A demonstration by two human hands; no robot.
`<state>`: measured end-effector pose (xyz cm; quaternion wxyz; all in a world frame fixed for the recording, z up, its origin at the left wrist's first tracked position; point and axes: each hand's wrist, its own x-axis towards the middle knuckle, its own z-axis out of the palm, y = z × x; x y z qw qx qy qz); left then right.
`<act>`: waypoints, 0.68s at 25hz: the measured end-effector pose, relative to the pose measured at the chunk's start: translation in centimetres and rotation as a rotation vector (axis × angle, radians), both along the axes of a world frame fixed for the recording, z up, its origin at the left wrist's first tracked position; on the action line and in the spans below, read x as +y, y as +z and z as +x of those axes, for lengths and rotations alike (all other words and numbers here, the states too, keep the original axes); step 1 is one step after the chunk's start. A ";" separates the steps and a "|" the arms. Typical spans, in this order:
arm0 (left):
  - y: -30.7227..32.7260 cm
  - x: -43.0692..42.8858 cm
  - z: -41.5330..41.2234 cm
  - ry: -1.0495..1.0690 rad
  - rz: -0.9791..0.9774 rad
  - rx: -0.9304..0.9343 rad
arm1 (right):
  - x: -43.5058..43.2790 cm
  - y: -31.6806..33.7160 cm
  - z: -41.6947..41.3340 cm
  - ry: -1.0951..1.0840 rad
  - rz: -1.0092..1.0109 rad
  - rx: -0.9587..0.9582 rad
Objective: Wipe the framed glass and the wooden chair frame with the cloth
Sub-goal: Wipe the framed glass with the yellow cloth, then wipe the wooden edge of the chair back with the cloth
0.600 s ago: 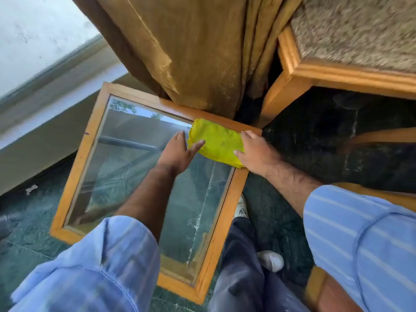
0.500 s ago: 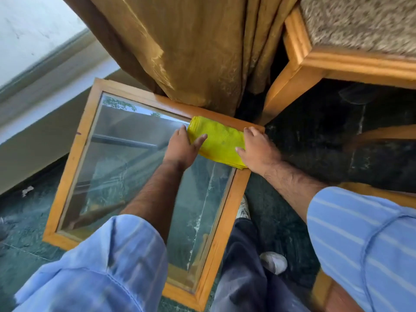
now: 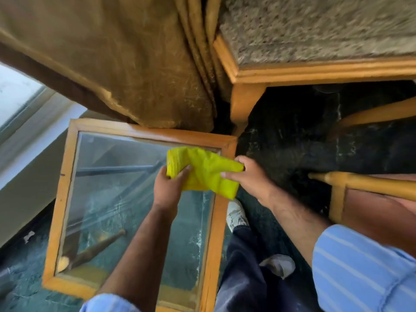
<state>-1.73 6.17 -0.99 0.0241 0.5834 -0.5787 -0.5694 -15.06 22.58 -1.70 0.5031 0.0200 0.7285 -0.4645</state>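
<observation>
Both hands hold the yellow cloth (image 3: 203, 171) above the upper right corner of the glass (image 3: 126, 199), at centre frame. The left hand (image 3: 167, 190) pinches the cloth's folded left end, thumb on top and fingers (image 3: 174, 176) curled beneath. The right hand (image 3: 248, 177) grips the right end, its fingers closed over the edge. The cloth appears lifted clear of the pane, though contact at its lower fold cannot be ruled out. Judged step: refolding or regripping the cloth between wipes; streaks on the lower pane suggest the glass is unfinished. The next move calls for pressing the cloth flat on the pane and sweeping downward. The chair (image 3: 315, 70), upper right, awaits wiping.
</observation>
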 end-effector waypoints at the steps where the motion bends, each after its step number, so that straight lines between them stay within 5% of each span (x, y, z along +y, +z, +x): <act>1: 1.5 1.3 0.4 0.004 0.060 0.061 | 1.9 1.5 0.1 -0.138 -0.045 -0.038; 4: 5.2 6.2 0.8 -0.034 0.197 0.158 | 9.2 6.4 -0.3 -0.450 -0.128 -0.100; 12: 13.5 25.4 -8.9 -0.375 0.429 0.238 | 32.9 19.6 -2.9 -0.726 -0.080 0.095; 17: 17.8 36.3 -18.5 -0.831 0.400 0.407 | 46.2 25.6 -7.1 -1.009 0.021 0.499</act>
